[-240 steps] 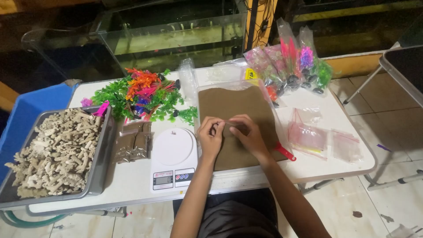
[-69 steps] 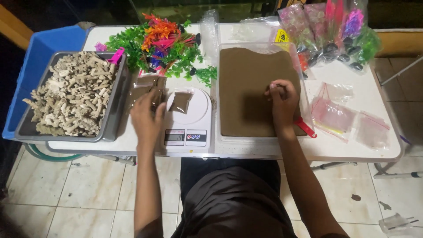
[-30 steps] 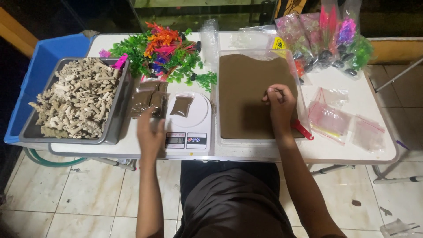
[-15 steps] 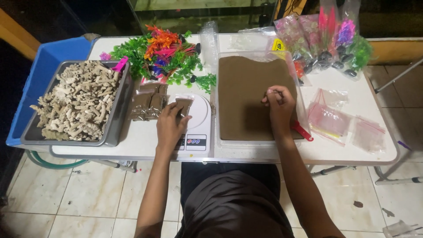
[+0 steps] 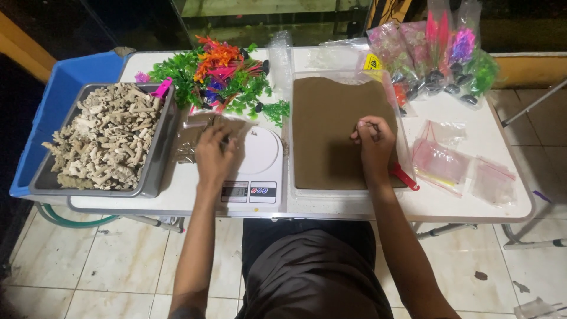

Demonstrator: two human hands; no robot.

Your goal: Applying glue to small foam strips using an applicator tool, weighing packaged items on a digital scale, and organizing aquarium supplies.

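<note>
From here I count one white kitchen scale (image 5: 255, 166), one metal tray (image 5: 155, 155) of pale rubble left of it, one blue bin (image 5: 62, 94), one brown sand-filled bag (image 5: 339, 131) to its right, and two hands.

Both forearms are bare, with no sleeves showing. The left hand (image 5: 214, 155) and right hand (image 5: 373, 137) wear no gloves. Dark brown clothing (image 5: 310, 274) covers the lap.

Left hand (image 5: 215, 155) covered part of the brown packets (image 5: 190, 140); its grip unclear. Scale display (image 5: 237, 191) too small to read.
</note>
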